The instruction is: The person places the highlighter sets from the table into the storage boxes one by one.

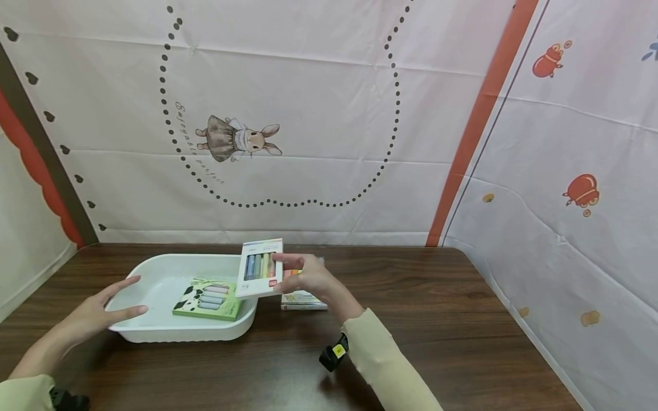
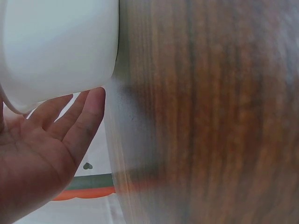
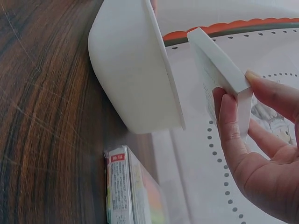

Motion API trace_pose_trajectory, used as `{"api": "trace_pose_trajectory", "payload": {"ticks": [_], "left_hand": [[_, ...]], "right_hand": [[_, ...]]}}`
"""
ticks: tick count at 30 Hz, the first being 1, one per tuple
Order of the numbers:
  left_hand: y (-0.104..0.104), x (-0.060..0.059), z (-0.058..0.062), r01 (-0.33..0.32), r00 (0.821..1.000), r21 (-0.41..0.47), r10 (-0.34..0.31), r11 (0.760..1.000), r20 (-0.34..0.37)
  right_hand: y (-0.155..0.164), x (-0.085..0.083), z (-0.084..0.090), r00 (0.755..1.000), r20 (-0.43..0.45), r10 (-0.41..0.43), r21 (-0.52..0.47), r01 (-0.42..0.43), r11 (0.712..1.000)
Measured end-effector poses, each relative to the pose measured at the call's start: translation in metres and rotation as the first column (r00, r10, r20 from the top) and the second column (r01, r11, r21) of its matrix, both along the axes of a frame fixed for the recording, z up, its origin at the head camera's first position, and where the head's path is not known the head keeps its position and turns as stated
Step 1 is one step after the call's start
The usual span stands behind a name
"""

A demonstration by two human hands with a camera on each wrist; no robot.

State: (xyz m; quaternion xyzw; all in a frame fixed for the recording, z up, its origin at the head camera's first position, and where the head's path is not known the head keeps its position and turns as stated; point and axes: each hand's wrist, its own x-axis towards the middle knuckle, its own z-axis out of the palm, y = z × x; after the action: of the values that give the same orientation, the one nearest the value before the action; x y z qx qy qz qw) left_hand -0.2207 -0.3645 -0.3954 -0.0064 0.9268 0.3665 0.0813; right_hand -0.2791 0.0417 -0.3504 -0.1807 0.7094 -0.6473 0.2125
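My right hand (image 1: 307,277) pinches a flat white box of coloured sticks (image 1: 248,289) by its right edge, thumb on one face and fingers on the other. The box is tilted above the right end of a white plastic tub (image 1: 180,337). Inside the tub lies a green box with a panda picture (image 1: 224,308). At the tub's left end is my left hand (image 1: 84,321), thumb and forefinger extended over the rim. In the left wrist view, its other fingers (image 2: 88,112) lie nearly straight against the outer wall.
Flat, colourful boxes (image 1: 303,306) lie stacked right of the tub, partly behind my right hand. Everything stands on a dark brown wooden table (image 1: 411,319). A printed white cloth (image 1: 319,114) hangs along its back and sides.
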Motion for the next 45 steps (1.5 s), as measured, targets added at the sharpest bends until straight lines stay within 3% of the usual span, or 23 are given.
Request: {"api": "trace_pose_trajectory", "payload": {"ticks": [6,21,28,35,45], "left_hand": [[0.0,0.0,0.0,-0.001,1.0,-0.005,0.001,1.0,0.006],[-0.004,-0.003,-0.003,-0.01,0.999,-0.013,0.011,1.0,0.031],[-0.004,-0.003,-0.003,-0.017,0.999,-0.021,0.018,1.0,0.046],[-0.003,-0.003,-0.002,-0.014,0.999,-0.013,0.014,1.0,0.045],[-0.003,-0.002,-0.003,-0.009,1.0,-0.016,0.009,1.0,0.019]], "right_hand": [[-0.009,0.002,0.0,1.0,0.016,0.007,-0.024,-0.006,1.0],[-0.026,0.005,-0.003,0.999,-0.024,-0.033,0.078,0.035,0.996],[-0.032,0.006,-0.004,0.999,-0.014,-0.03,0.066,0.031,0.997],[-0.038,0.006,-0.006,1.0,0.007,-0.025,0.05,0.024,0.998],[-0.048,0.007,-0.008,0.998,-0.003,-0.062,0.123,0.061,0.991]]}}
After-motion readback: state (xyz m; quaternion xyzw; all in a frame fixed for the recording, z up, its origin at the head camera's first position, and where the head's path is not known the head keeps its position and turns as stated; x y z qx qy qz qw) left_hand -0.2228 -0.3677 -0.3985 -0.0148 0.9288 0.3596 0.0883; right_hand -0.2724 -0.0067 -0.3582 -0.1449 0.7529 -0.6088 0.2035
